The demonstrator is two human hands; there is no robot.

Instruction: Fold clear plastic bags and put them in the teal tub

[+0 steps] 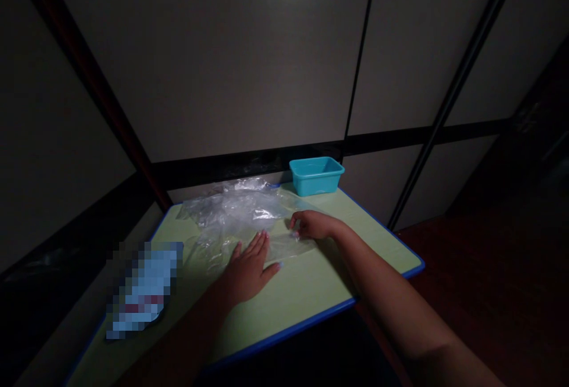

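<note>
A crinkled clear plastic bag (235,208) is spread over the far half of a pale green table (284,310). My left hand (249,269) lies flat on the bag's near edge, fingers stretched out and thumb apart. To its right, my right hand (312,225) is bent down over the bag's right part, its fingers curled toward the thumb in a pinch on the plastic. The fingertips are partly in shadow, so the exact hold is hard to make out.
A turquoise plastic basket (316,182) stands at the table's far right corner. On the left lies a blurred-out blue and white packet (146,289). Behind the table rise wardrobe panels (249,67) with dark trim. The table has a blue edge.
</note>
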